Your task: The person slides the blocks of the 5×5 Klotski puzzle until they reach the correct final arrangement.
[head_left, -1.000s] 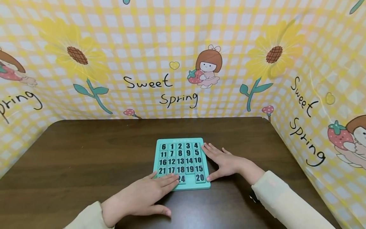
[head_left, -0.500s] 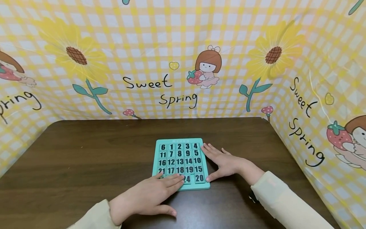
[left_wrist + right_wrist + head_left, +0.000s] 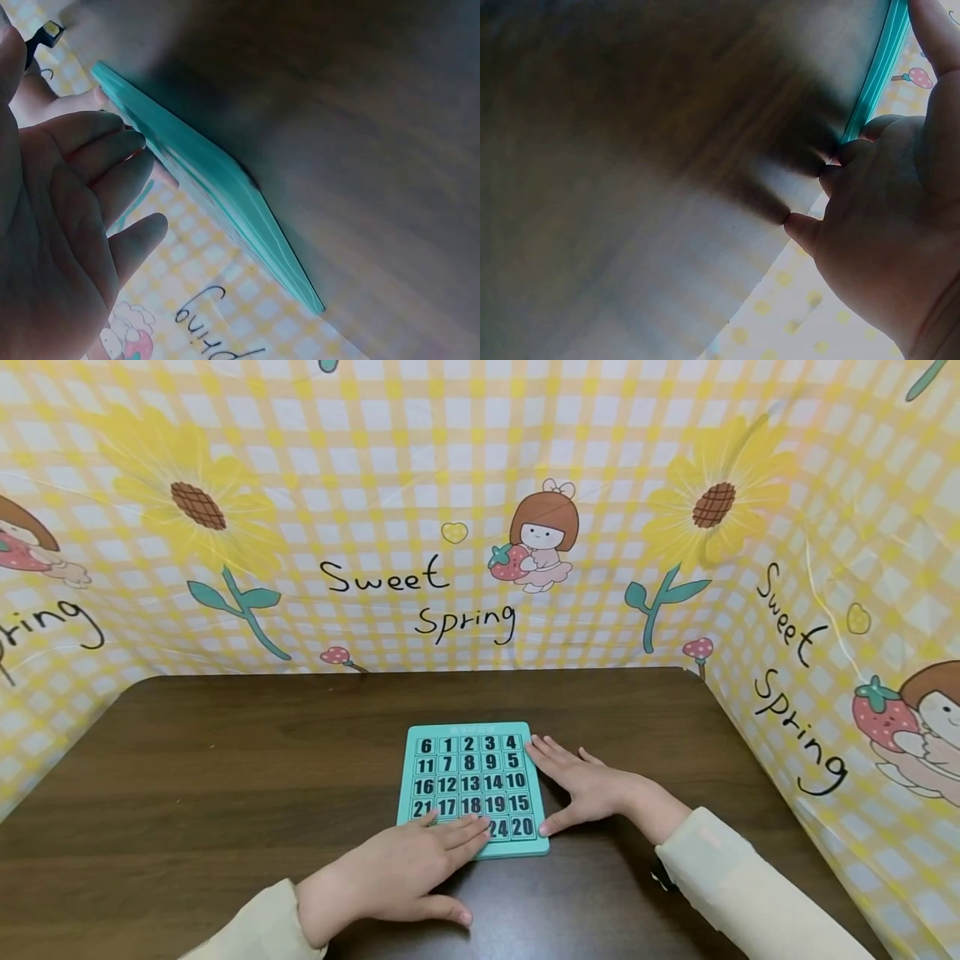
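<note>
A teal sliding number puzzle point(image 3: 471, 729) lies flat on the table, its numbered tiles facing up. My left hand point(image 3: 405, 870) reaches over the bottom row, straight fingertips on the tiles at its left and thumb stretched out over the table. Those fingers hide the row's left end. Tile 24 point(image 3: 499, 829) shows beside the fingertips, right up against tile 20 point(image 3: 522, 827). Along the puzzle's right edge, my right hand point(image 3: 585, 785) rests with fingers spread, index finger at the upper part and thumb at the lower corner. The left wrist view catches the puzzle's side point(image 3: 199, 146) edge-on.
The dark brown wooden table point(image 3: 225, 760) spreads around the puzzle. A yellow checked cloth point(image 3: 360, 510) with printed flowers and figures walls off its back and sides. Something small and black point(image 3: 662, 875) sits under the right cuff.
My left hand has shifted right along the bottom row. Tile 24 has slid right with it, and the gap beside tile 20 has closed. The right hand stays in place.
</note>
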A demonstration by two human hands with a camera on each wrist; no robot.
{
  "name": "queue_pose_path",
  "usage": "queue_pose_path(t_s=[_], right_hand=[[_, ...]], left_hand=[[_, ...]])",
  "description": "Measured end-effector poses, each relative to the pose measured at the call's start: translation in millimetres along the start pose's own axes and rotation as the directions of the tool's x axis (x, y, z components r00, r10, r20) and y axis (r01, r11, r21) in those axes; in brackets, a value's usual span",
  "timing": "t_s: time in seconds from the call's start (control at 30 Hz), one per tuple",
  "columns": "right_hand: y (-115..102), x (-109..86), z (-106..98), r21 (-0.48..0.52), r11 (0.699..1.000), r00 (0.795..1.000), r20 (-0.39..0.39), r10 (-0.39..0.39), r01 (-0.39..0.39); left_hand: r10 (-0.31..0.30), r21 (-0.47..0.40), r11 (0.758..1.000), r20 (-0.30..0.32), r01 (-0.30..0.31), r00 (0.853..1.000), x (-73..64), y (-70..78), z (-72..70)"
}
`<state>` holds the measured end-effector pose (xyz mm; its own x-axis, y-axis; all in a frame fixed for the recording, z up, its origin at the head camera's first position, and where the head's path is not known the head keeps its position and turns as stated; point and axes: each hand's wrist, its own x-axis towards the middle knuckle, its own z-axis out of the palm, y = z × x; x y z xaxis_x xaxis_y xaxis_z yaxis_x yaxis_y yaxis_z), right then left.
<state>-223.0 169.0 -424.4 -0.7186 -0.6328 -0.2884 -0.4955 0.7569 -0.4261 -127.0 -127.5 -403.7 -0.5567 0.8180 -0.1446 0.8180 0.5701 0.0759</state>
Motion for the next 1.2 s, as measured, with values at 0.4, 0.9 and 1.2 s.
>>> queue_pose_path(t_s=[0.4, 0.9, 1.2], right_hand=[[1, -1.2, -3, 0.009, 1.000, 1.000, 0.012, 0.004, -0.004], [2, -1.1, 0, 0.004, 1.000, 1.000, 0.007, -0.006, 0.006], [0, -0.2, 0, -0.001, 1.000, 1.000, 0.003, -0.009, 0.009]], left_hand=[[-0.127, -0.089, 0.988, -0.034, 0.123, 0.991, -41.4, -14.4, -2.7], [-0.080, -0.042, 0.996, -0.071, 0.077, 0.994, -41.1, -5.6, 8.9], [-0.072, -0.045, 0.997, -0.042, 0.070, 0.997, -27.5, -1.2, 5.1]])
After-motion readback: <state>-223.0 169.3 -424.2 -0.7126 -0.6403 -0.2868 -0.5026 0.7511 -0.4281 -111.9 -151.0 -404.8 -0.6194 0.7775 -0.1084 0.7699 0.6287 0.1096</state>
